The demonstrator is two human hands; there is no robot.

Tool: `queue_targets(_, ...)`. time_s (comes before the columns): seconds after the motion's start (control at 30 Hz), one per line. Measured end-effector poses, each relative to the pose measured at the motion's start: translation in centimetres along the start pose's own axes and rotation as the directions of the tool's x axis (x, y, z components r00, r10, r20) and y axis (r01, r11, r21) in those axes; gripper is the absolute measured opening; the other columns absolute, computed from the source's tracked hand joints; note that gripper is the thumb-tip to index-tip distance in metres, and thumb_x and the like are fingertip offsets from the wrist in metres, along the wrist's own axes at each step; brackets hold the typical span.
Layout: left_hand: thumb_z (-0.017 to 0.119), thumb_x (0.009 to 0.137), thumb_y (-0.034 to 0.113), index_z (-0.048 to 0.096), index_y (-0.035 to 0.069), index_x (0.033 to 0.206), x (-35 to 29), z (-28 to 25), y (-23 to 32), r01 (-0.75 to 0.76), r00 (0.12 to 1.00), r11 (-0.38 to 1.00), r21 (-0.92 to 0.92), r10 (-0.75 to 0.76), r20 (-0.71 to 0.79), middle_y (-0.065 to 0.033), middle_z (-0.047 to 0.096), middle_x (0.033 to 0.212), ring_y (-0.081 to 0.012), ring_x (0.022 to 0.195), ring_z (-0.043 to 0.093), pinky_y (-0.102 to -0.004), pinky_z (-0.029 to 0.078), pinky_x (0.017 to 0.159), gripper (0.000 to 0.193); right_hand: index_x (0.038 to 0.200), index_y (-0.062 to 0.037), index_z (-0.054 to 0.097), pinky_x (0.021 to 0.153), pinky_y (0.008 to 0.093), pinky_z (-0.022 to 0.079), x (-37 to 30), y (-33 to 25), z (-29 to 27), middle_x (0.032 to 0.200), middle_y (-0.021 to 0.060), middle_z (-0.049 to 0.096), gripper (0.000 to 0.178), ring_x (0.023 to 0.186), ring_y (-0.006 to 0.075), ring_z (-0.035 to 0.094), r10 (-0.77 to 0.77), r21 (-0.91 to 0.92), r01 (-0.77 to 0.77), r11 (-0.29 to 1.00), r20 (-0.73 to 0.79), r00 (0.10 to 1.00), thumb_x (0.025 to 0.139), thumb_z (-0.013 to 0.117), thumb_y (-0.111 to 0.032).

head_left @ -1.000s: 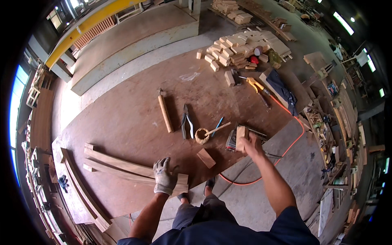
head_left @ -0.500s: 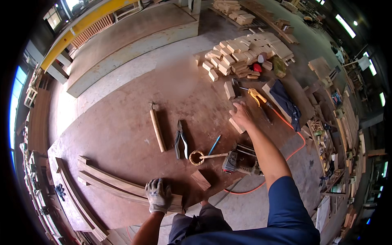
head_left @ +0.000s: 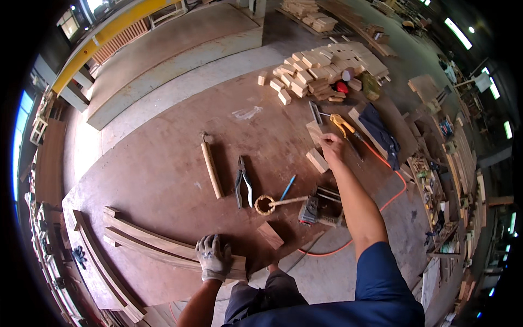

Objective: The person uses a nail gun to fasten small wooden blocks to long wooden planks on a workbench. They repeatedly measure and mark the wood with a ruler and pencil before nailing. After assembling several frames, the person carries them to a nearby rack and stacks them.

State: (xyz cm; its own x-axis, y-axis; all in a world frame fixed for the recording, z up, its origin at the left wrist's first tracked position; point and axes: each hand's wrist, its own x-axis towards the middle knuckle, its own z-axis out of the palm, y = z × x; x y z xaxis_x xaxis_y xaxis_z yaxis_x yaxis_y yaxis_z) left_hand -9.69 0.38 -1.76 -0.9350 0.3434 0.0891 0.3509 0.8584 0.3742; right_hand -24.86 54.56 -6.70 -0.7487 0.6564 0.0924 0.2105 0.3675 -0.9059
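My left hand (head_left: 213, 258), in a pale work glove, lies over the right end of two curved wooden pieces (head_left: 158, 240), its fingers bent across the far edge. My bare right hand (head_left: 332, 147) reaches far forward, its fingers closed on the near end of a small wooden block (head_left: 314, 131). Just nearer lies a second wooden block (head_left: 317, 161), apart from the fingers. Beyond the held block is a flat metal piece (head_left: 315, 112). A yellow air blow gun (head_left: 340, 123) on an orange hose (head_left: 381, 157) rests to the right.
On the brown tabletop (head_left: 163, 163) lie a wooden-handled tool (head_left: 212, 170), pliers (head_left: 243, 182), a blue pencil (head_left: 288, 187), a glue pot (head_left: 265, 205) with a stick, a power tool (head_left: 321, 210) and a loose block (head_left: 271, 235). Blocks are heaped (head_left: 316, 71) at the far right.
My right hand has closed on the far wooden block, which has shifted slightly toward me. My left hand stays on the curved pieces.
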Motion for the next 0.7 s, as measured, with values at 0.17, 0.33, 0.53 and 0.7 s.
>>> queue_targets(0.17,0.071,0.087,0.031,0.062,0.002,0.122,-0.7,0.7,-0.5,0.002,1.000,1.000,-0.021,-0.001,0.012,-0.0219,0.062,0.123,-0.0411,0.121,0.053,-0.0551,0.036,0.109,0.047,0.099,-0.0071,0.069,0.074,0.0244,0.054,-11.8,-6.4,-8.7,0.089,0.0011,0.071,0.011,0.078,0.0092,0.064,0.271,0.376,-0.257,0.890,0.017,0.962,0.091,0.076,-0.004)
queue_targets(0.33,0.071,0.089,0.034,0.063,0.004,0.124,-1.6,0.9,-0.8,-0.006,1.000,1.000,-0.026,0.005,-0.024,-0.0208,0.063,0.124,-0.0403,0.121,0.054,-0.0542,0.037,0.108,0.047,0.098,-0.0094,0.064,0.080,0.0298,0.059,-22.2,-9.3,-14.2,0.093,0.0020,0.069,0.018,0.084,0.0129,0.067,0.321,0.490,-0.272,0.828,-0.016,0.947,0.091,0.079,-0.005)
queue_targets(0.53,0.078,0.085,0.035,0.065,0.005,0.124,-2.1,-0.7,0.6,-0.073,0.992,0.982,-0.173,0.054,-0.113,-0.0205,0.065,0.122,-0.0398,0.118,0.056,-0.0533,0.041,0.104,0.051,0.114,-0.0087,0.058,0.089,0.0375,0.059,-32.4,-13.1,-15.1,0.107,0.0070,0.068,0.022,0.092,0.0198,0.069,0.365,0.622,-0.357,0.697,0.122,0.923,0.096,0.069,-0.002)
queue_targets(0.7,0.077,0.094,0.025,0.057,-0.004,0.140,-2.6,-3.7,8.4,0.338,0.916,0.382,-0.860,0.075,0.393,-0.0182,0.069,0.129,-0.0237,0.121,0.065,-0.0356,0.052,0.102,0.058,0.132,-0.0072,0.058,0.099,0.0397,0.054,-39.8,-17.0,-10.3,0.122,0.0087,0.068,0.030,0.111,0.0204,0.065,0.244,0.722,-0.636,0.273,0.587,0.772,0.102,0.061,-0.012)
